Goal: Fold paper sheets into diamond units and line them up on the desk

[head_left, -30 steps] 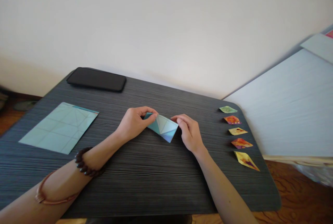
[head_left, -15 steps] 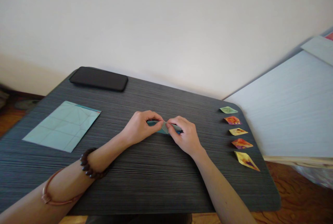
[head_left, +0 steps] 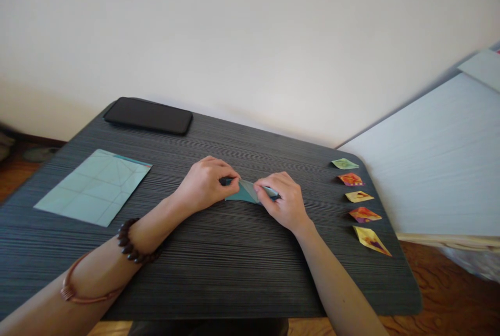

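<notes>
A small teal folded paper (head_left: 245,193) lies flat near the middle of the dark striped table (head_left: 219,268). My left hand (head_left: 205,184) pinches its left end with curled fingers. My right hand (head_left: 284,200) presses down on its right end, fingers closed over the paper. Only a narrow teal triangle shows between the two hands. Bracelets circle my left wrist.
A creased light-teal sheet (head_left: 95,187) lies at the table's left. A black phone (head_left: 149,115) rests at the far left edge. Several small folded coloured papers (head_left: 358,196) line the right edge. A pale blue board (head_left: 437,159) adjoins the table on the right.
The teal paper was a wider open shape a second ago; both hands have come together and folded it down into a narrow flat piece on the table.
</notes>
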Motion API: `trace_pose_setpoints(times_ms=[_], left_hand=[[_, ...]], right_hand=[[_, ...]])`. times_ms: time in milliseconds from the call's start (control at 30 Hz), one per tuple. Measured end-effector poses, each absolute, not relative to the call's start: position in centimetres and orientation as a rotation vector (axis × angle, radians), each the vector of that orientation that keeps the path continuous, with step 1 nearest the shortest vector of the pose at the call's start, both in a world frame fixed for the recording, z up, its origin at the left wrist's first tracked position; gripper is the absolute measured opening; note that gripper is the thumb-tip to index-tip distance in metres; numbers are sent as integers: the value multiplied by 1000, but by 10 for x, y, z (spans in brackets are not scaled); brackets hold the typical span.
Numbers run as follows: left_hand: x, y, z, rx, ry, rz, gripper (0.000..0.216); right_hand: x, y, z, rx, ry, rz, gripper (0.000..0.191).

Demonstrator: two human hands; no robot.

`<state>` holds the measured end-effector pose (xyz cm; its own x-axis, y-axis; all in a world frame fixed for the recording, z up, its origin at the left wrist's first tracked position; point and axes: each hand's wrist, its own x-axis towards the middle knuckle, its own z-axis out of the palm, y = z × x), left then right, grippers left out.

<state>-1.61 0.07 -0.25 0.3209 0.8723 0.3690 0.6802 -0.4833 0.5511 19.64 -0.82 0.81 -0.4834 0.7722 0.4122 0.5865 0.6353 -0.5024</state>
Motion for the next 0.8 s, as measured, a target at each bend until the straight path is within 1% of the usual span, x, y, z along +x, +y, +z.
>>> trace_pose_setpoints(times_ms=[367,533,667,733,800], left_hand=[[-25,7,-5,2426,1475,866,20],[-35,13,-6,2261,1617,848,21],[-22,4,2,2012,1467,865,28],[-14,-1,6,1944,1351,748,38],[-8,-4,6,1935,1263,720,34]], right_hand=[[198,-8,10,-1010,-2189,309,11],[210,-9,20,-1130,-2025,296,11],[207,-9,17,-1129,-2106,433,11],[202,-8,13,-1147,-2147,511,10],[199,-7,7,-1180,-2165,584,9]])
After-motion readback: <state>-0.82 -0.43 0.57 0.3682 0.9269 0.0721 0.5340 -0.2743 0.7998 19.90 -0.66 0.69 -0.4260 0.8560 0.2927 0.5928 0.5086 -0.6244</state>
